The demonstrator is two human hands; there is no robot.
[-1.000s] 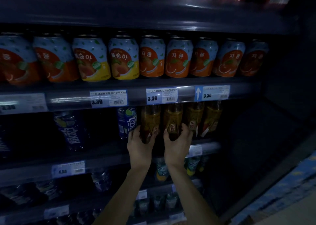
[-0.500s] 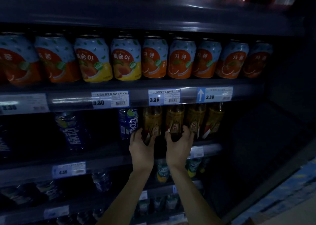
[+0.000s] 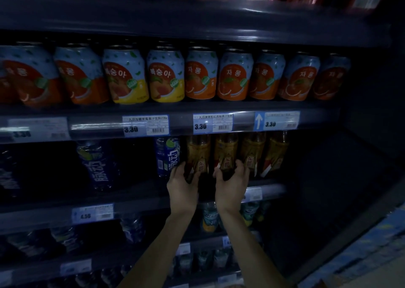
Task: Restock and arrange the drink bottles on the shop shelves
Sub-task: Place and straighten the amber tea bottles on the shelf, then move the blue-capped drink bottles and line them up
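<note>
You are gripping two amber plastic tea bottles on the dim middle shelf (image 3: 140,202): left hand (image 3: 183,186) wrapped around the left bottle (image 3: 198,156), right hand (image 3: 232,186) around its neighbour (image 3: 225,154). Be keeping both upright, labels facing out, bases sliding level.

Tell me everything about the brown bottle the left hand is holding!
The brown clear-plastic drink bottle with a yellow-orange label stands upright at the front of the second shelf, first in a row of matching bottles. Its dark liquid shows through; its cap is hidden behind the price rail. A small red-and-white logo marks the label. The left hand has its grip around its lower part. A blue plastic bottle with white lettering stands close on its left.
</note>
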